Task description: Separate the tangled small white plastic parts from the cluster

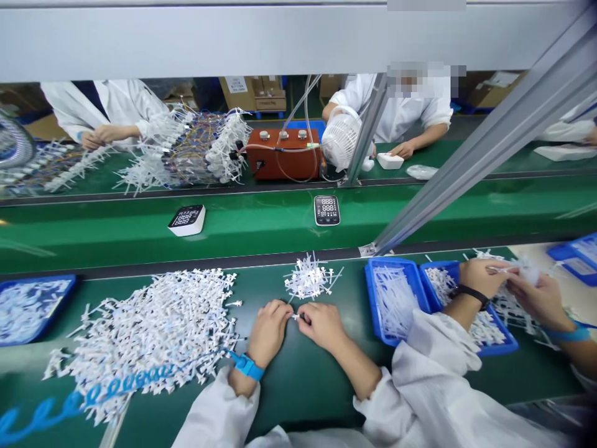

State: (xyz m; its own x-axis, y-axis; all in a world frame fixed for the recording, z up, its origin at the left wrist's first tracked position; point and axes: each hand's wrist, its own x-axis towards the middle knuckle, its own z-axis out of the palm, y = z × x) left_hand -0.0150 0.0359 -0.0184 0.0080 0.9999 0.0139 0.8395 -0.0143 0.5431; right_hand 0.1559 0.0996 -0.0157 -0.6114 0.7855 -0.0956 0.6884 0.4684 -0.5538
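My left hand (pixel 269 331), with a blue wrist strap (pixel 249 366), rests on the green work surface with its fingers pinched together. Facing it closely is my right hand (pixel 323 325), also closed in a pinch. Between the fingertips of both hands shows a small white plastic fitting (pixel 295 317). Something small and dark shows at my right thumb; its kind cannot be made out. Just beyond my hands lies a small pile of white fittings with thin clear tubes (pixel 311 278). A far larger heap of white fittings (pixel 158 330) spreads to the left of my left hand.
A blue coiled cord (pixel 116 387) crosses the heap. Blue trays (pixel 370 292) of tubes and fittings stand right, where a co-worker's hands (pixel 480 283) work close by. A metal post (pixel 438 162) slants overhead. Two display units (pixel 327 210) sit on the green belt (pixel 261 218).
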